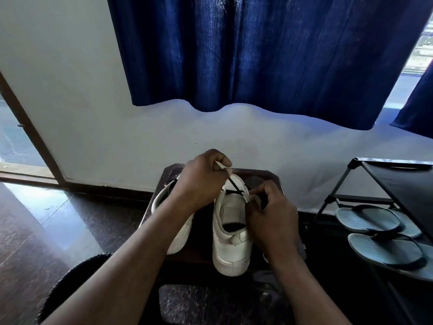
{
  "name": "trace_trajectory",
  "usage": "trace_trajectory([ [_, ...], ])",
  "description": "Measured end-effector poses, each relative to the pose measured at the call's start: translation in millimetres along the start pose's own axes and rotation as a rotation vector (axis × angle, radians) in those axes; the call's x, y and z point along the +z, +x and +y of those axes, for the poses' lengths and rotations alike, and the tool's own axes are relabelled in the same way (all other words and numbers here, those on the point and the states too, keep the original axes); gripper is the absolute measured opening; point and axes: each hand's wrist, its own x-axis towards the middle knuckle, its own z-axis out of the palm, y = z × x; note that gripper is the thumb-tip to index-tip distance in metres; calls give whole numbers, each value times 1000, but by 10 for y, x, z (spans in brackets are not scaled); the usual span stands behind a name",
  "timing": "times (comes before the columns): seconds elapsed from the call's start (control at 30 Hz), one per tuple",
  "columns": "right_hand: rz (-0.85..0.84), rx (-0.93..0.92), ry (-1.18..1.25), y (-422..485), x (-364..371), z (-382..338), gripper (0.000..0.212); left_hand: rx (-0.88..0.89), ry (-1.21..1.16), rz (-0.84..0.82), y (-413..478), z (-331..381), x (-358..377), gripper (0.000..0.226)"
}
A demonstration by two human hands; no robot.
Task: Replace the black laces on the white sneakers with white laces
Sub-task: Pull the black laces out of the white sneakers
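Head view: I am watching the left hand [201, 181] pinching the black lace [235, 184] over the white sneaker [230, 249]. The right hand [274, 214] is gripping the sneaker's side, fingers curled.

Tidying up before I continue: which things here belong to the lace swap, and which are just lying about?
Job: left hand, right hand, black lace, held sneaker, other sneaker.
Lying about: flip-flops, rack, curtain.

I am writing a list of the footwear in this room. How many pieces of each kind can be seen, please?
White sneakers: 2
Grey sandals: 2
Total: 4
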Motion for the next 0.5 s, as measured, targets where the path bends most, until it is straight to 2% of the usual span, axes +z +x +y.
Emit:
trace_trajectory([
  [0.1, -3, 12, 10, 12, 28, 0, 17, 180, 529, -40, -63, -13, -27, 19],
  [0.13, 0, 13, 11, 17, 34, 2, 17, 217, 620, -29, -72, -33, -8, 18],
  [0.2, 9, 8, 9, 20, 40, 10, 16, 270, 661, 11, -82, -55, 35, 16],
  [0.27, 13, 4, 8, 15, 34, 17, 18, 256, 453, 81, -68, -16, 43, 17],
  [0.37, 18, 8, 24, 8, 31, 26, 19, 36, -400, 76, -34, 106, -50, 24],
  [0.4, 20, 9, 30, 6, 33, 27, 18, -8, -550, 68, -17, 99, -75, 26],
  [0.43, 20, 8, 32, 7, 38, 25, 18, -14, -538, 87, 10, 50, -90, 25],
  [0.5, 18, 11, 23, 12, 46, 21, 17, 48, -113, 125, 59, -95, -105, 15],
])
